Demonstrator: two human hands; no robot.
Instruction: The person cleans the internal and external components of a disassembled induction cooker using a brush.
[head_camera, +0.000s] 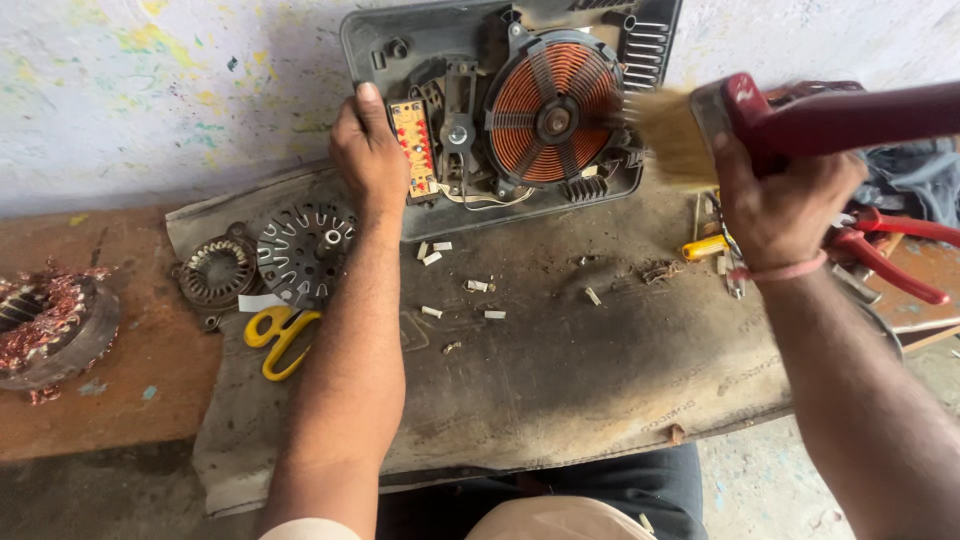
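Observation:
An opened induction cooker base (380, 45) leans against the wall, its round copper coil (550, 110) and a small orange circuit board (414, 148) exposed. My left hand (367, 150) grips the cooker's left part beside the circuit board, holding it tilted. My right hand (785, 205) holds a red-handled paintbrush (830, 118); its pale bristles (672, 135) hover at the cooker's right edge, near the coil.
A grey mat (560, 370) covers the bench. On it lie yellow-handled scissors (280, 335), a round metal motor plate (300, 250), a stator ring (217, 270) and several white bits (478, 286). A copper-wound stator (45, 320) sits far left. Red-handled pliers (890, 260) and a yellow screwdriver (705, 246) lie right.

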